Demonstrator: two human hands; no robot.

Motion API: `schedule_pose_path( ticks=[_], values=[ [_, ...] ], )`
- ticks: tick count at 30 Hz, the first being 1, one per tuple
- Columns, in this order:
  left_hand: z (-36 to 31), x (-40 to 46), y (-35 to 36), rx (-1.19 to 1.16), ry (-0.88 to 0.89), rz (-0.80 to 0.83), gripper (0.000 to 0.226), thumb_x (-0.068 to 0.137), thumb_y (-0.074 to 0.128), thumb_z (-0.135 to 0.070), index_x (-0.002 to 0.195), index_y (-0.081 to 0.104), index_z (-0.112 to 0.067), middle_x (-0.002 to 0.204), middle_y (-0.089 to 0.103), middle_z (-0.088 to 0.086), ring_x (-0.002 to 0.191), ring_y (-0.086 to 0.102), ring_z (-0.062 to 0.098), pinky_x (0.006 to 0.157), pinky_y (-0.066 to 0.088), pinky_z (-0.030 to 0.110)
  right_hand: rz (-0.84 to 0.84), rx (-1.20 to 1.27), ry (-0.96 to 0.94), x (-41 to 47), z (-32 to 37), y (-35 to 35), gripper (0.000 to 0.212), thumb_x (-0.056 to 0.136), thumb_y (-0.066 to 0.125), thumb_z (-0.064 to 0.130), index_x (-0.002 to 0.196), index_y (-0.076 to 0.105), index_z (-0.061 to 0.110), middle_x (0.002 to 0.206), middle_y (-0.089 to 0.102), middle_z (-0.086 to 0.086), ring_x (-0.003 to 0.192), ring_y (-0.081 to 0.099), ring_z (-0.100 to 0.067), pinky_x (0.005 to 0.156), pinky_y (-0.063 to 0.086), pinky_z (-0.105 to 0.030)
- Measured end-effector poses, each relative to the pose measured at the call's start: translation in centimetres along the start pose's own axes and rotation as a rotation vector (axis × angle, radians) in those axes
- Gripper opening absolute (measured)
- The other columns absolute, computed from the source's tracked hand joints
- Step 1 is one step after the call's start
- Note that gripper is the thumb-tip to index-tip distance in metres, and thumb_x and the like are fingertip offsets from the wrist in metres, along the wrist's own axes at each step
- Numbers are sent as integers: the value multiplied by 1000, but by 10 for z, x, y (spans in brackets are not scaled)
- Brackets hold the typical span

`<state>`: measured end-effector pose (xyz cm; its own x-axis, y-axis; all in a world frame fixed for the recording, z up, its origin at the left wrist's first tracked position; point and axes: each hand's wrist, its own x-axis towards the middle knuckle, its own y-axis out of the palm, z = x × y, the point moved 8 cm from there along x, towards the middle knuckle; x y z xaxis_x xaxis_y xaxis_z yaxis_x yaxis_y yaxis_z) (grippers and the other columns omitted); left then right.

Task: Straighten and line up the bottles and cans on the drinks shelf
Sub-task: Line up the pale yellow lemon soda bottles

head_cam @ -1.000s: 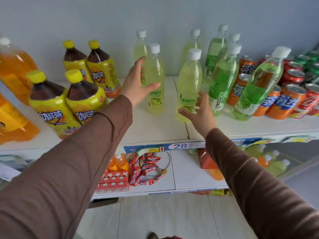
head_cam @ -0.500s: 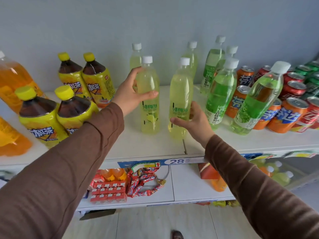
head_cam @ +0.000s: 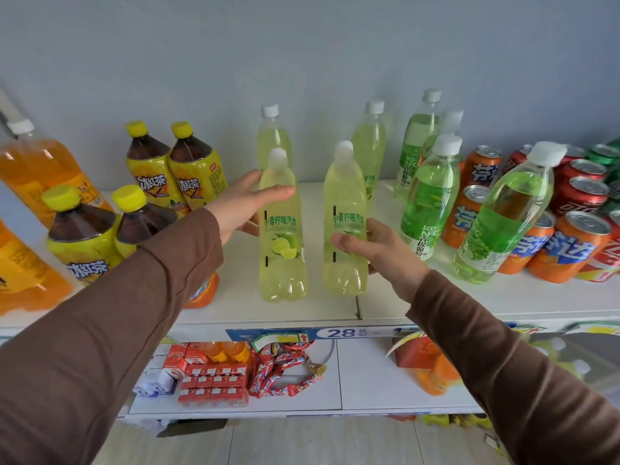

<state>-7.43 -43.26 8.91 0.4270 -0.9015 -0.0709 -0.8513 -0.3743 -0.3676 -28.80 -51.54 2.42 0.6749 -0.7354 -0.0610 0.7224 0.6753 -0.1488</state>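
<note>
Two pale yellow-green lime soda bottles with white caps upright side by side at the front of the white drinks shelf (head_cam: 469, 297), a small gap between them. Left hand (head_cam: 245, 204) wrapped around the shoulder of the left lime bottle (head_cam: 281, 236), thumb across its front, fingers behind. Right hand (head_cam: 372, 250) clasped around the middle of the right lime bottle (head_cam: 344, 203), thumb on the label, fingers around the far side. Both arms in brown sleeves.

Behind these, two more pale lime bottles (head_cam: 273, 135) near the wall, well apart from each other. To the right, a cluster of clear bottles of bright green grape drink (head_cam: 431, 196), the nearest one (head_cam: 510, 216) tilted toward the right. Just beside and behind them, orange soda cans (head_cam: 570, 253) packed close, then red cola cans (head_cam: 577, 193) and green cans (head_cam: 604, 156) at the far right edge.

To the left, four dark iced-tea bottles with yellow labels and yellow caps (head_cam: 151, 172) in two pairs, the front pair partly hidden by the left sleeve. Further left, large orange drink bottles (head_cam: 37, 169), one leaning.

Blue price strip (head_cam: 335, 332) marked 28 on the shelf's front edge. Lower white shelf (head_cam: 365, 380) with small red cartons (head_cam: 214, 380), red wrapped snacks (head_cam: 285, 367) and an orange packet (head_cam: 432, 370). Plain grey-blue wall (head_cam: 302, 45) behind; pale tiled floor (head_cam: 302, 441) below.
</note>
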Motion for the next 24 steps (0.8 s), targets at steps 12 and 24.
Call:
schedule_pose_path(
  ticks=[12, 24],
  values=[
    [-8, -40, -18, 47, 309, -65, 77, 62, 89, -34, 128, 49, -34, 116, 67, 8, 104, 68, 28, 95, 53, 55, -23, -217, -241, -1, 10, 27, 73, 66, 91, 37, 118, 46, 12, 109, 72, 3, 96, 72, -13, 84, 60, -46],
    [-3, -55, -11, 97, 329, 17, 76, 67, 85, -32, 129, 42, -38, 115, 67, -11, 108, 66, 17, 98, 53, 47, -38, -309, -285, 2, 4, 48, 74, 69, 91, 31, 124, 42, 20, 114, 69, 2, 100, 69, -16, 87, 58, -44]
  ],
)
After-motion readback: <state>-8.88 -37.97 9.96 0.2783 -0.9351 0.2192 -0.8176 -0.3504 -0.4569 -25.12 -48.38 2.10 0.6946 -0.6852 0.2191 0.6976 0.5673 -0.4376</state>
